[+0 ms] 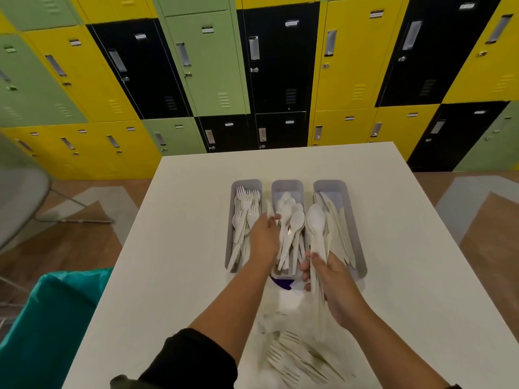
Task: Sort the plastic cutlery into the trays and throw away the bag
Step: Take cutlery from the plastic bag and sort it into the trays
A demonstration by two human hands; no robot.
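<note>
Three grey trays stand side by side on the white table [168, 248]: the left tray [247, 183] holds forks, the middle tray [287, 183] holds spoons, the right tray [331, 185] holds knives. My left hand [264, 237] reaches over the gap between the left and middle trays and pinches a white utensil [270, 207]. My right hand [328, 279] grips a bunch of white spoons [316, 220], their bowls up, in front of the right tray. The clear plastic bag [292, 355] lies near the front edge with several forks inside.
A bin lined with a teal bag [50, 313] stands at the table's left front. A grey chair [22, 197] is further left. Yellow, green and black lockers [213, 66] fill the wall behind the table.
</note>
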